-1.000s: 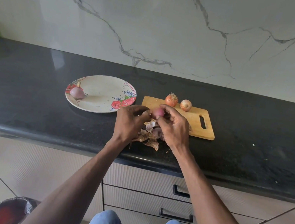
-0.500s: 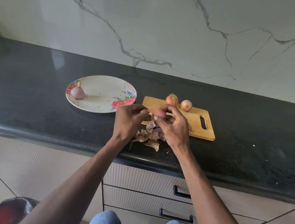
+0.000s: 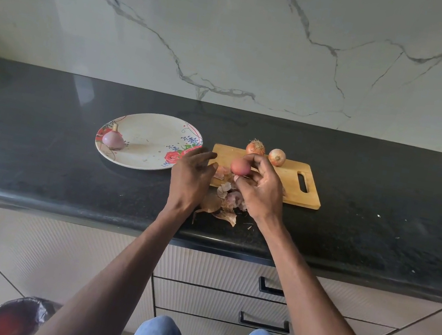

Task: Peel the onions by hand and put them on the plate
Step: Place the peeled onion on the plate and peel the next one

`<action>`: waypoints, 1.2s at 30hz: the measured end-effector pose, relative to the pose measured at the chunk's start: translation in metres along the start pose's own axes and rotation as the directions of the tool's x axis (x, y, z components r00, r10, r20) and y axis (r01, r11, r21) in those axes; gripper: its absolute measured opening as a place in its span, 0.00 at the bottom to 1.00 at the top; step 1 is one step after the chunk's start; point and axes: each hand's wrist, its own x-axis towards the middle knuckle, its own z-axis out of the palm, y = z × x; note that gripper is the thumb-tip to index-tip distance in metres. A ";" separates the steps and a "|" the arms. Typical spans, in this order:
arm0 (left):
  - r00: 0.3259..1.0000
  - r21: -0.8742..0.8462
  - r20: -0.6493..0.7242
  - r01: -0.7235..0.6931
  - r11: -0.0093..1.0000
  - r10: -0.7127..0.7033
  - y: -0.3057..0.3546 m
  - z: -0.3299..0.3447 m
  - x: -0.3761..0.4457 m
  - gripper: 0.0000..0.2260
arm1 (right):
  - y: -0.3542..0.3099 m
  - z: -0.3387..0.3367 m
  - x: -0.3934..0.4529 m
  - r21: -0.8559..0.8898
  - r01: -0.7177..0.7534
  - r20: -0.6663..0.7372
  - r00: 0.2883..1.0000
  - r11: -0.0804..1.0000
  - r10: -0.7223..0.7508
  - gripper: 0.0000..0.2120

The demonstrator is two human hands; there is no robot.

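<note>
Onion, pink and smooth-skinned (image 3: pixel 240 166): we see it pinched in the fingertips of the right hand (image 3: pixel 261 190), raised above the left end of the rectangular wooden cutting board (image 3: pixel 293 183). The left hand (image 3: pixel 191 175) is apart from that onion, just to its left, fingers loosely spread and holding nothing, its fingertips over the gap between the board and the round white plate with red flower print (image 3: pixel 148 140).

We note one peeled purple onion with a short stem (image 3: pixel 113 139) resting near the plate's left rim. Two unpeeled orange-brown onions sit at the board's far edge: one with a tuft of roots (image 3: pixel 255 147) and one smooth (image 3: pixel 277 157), just beside each other. The board's handle slot is at its right end.

A heap of dry brown and pink onion skins (image 3: pixel 222 204) lies on the black speckled stone counter (image 3: pixel 39 160), between the board's near-left corner and the counter's front edge, partly hidden by both hands.
</note>
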 end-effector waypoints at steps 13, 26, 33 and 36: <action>0.974 -0.334 0.215 0.142 0.932 -0.071 0.002 -0.001 -0.007 0.08 | 0.011 -0.001 0.003 -0.071 0.112 -0.042 0.992 0.991 -0.115 0.19; 0.941 -0.483 0.289 0.301 0.822 -0.175 -0.003 -0.002 -0.003 0.06 | 0.016 0.000 0.004 -0.169 0.208 0.010 0.978 0.963 -0.209 0.19; 0.956 -0.453 0.241 0.261 0.852 -0.165 -0.007 0.000 -0.003 0.07 | 0.012 0.001 0.001 -0.208 0.274 0.029 0.961 0.939 -0.274 0.19; 0.956 -0.456 0.237 0.267 0.849 -0.174 -0.004 0.000 -0.004 0.06 | 0.013 0.001 0.002 -0.199 0.260 0.013 0.965 0.945 -0.263 0.19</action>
